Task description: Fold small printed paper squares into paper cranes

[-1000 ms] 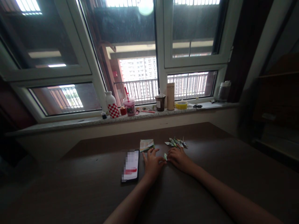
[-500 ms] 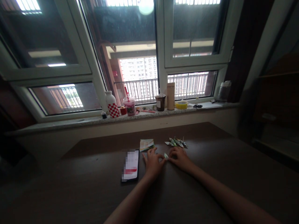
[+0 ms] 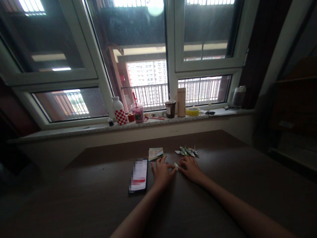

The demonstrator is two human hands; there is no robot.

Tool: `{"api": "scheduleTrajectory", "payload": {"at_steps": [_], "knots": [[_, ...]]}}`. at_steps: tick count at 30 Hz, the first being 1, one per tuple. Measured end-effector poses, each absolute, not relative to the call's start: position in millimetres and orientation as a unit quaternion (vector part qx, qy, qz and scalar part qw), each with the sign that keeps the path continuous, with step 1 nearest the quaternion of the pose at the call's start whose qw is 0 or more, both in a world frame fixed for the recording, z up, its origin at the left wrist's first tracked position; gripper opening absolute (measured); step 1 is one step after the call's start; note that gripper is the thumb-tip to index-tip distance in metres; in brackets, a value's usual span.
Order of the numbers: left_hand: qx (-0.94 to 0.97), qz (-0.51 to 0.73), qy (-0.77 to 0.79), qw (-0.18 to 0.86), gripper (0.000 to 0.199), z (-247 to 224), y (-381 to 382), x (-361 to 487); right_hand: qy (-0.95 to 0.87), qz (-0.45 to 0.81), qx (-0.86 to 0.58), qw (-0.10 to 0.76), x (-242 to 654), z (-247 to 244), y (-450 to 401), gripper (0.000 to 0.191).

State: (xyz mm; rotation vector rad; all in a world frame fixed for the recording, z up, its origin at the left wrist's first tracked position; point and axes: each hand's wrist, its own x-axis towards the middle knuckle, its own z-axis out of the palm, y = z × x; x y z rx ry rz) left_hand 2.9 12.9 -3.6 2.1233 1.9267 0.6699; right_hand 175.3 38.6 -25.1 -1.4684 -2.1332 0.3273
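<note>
A small piece of folded paper (image 3: pixel 176 166) sits between my two hands at the middle of the table. My left hand (image 3: pixel 162 172) pinches its left side with thumb and a fingertip, the other fingers spread. On the opposite side, my right hand (image 3: pixel 190 168) grips the paper with curled fingers that partly hide it. Just beyond the right hand lies a cluster of folded paper shapes (image 3: pixel 187 151), pointed like origami cranes. Patterned paper sheets (image 3: pixel 155 153) lie in a stack past my left fingers.
A phone (image 3: pixel 138 176) lies left of my left hand, its screen lit and partly blurred. Along the windowsill (image 3: pixel 99 129) stand a checkered bottle (image 3: pixel 120 111), a pink drink cup (image 3: pixel 137 113), a brown drink cup (image 3: pixel 170 108), a tan flask (image 3: pixel 181 103) and a yellow tape roll (image 3: pixel 192 111).
The folded paper between my fingertips has shifted slightly in shape, and its upright point looks lower. Both hands stay almost in place.
</note>
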Motion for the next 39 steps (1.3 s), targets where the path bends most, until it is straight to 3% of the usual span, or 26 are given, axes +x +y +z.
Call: {"api": "scheduleTrajectory", "payload": {"at_steps": [8,13,21,29,39], "knots": [[0.709,0.229,0.66,0.1,0.016,-3,14,5,-0.764,0.134,-0.571,0.268,171,-26,44,0.012],[0.705,0.22,0.665,0.111,0.023,-3,16,6,-0.742,0.157,-0.593,0.269,172,-25,47,0.023],[0.713,0.208,0.66,0.113,0.026,-3,18,5,-0.756,0.166,-0.566,0.283,174,-26,45,0.015],[0.714,0.196,0.663,0.109,0.033,0,16,4,-0.741,0.205,-0.569,0.291,178,-29,54,0.019],[0.721,0.165,0.659,0.133,0.029,3,19,-3,-0.738,0.228,-0.58,0.258,181,-23,58,0.018]]}}
